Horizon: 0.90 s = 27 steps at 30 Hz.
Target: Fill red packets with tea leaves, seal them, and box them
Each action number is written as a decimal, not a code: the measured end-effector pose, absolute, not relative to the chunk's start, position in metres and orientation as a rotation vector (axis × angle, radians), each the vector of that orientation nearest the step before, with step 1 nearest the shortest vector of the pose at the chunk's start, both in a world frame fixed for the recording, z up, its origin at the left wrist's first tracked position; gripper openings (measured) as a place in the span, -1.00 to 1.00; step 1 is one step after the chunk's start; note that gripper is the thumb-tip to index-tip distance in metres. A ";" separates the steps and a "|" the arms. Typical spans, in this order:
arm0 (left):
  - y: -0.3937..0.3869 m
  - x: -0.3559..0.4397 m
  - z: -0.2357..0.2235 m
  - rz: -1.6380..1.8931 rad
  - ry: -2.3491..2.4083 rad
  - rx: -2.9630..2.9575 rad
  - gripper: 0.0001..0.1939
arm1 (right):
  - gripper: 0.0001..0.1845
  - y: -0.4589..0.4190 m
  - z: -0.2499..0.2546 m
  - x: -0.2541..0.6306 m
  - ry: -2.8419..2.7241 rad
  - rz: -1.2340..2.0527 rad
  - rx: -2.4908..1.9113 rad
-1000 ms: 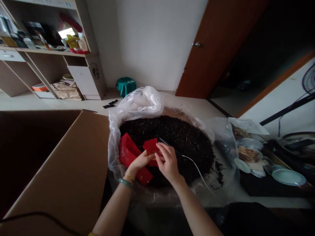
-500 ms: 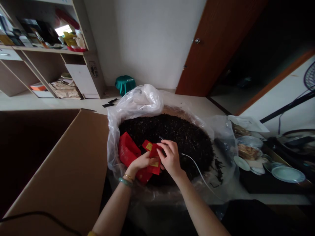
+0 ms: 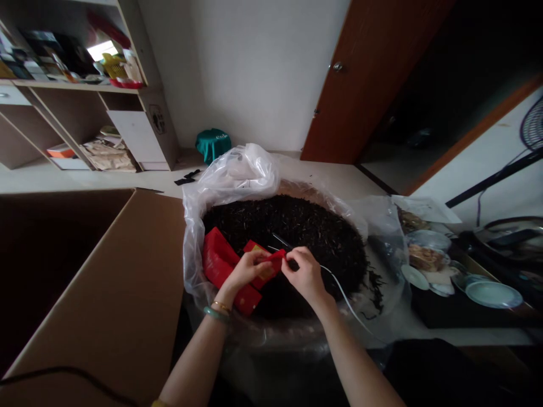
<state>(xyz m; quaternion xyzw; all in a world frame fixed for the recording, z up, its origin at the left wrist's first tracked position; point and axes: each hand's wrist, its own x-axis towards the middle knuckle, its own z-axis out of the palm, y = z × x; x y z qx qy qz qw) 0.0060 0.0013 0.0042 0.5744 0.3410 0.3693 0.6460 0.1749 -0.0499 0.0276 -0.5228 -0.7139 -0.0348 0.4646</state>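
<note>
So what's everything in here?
packet: at least one, red-yellow, in hands
bag: apparently one, red, heap's left
leafy heap: one, blackish, in plastic
plastic liner: one, translucent, around heap
rod: one, dark, over heap
cable: one, white, right
carton: one, brown, left
shelving: one, pale, upper left
covered object: one, teal, by wall
door: one, brown, background
fan: one, dark, right edge
containers: several, pale, right
left hand, right hand: one each, bare, on packet

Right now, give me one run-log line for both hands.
left hand: holding red packet | right hand: pinching its end | below: dark dried leaves
</note>
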 end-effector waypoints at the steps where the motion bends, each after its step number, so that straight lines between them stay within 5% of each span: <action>1: 0.003 0.006 0.003 0.909 0.830 1.334 -0.71 | -0.88 -0.050 0.024 0.177 -1.716 -0.069 -1.335; 5: 0.006 0.007 -0.002 0.978 0.913 1.450 -0.80 | -0.96 -0.052 0.015 0.180 -1.705 0.033 -1.496; 8: 0.004 0.008 0.000 0.971 0.911 1.486 -0.80 | -0.80 -0.054 0.014 0.178 -1.743 0.087 -1.494; 14: 0.002 0.009 0.006 0.992 0.877 1.192 -0.58 | -0.76 -0.056 0.019 0.178 -1.472 0.225 -1.538; 23: 0.005 0.003 0.007 1.069 0.793 0.928 -0.50 | -0.58 -0.057 0.027 0.165 -1.228 1.137 -1.170; 27: 0.005 0.005 0.003 1.024 0.778 0.946 -0.49 | -0.50 -0.053 0.020 0.167 -1.095 1.224 -1.243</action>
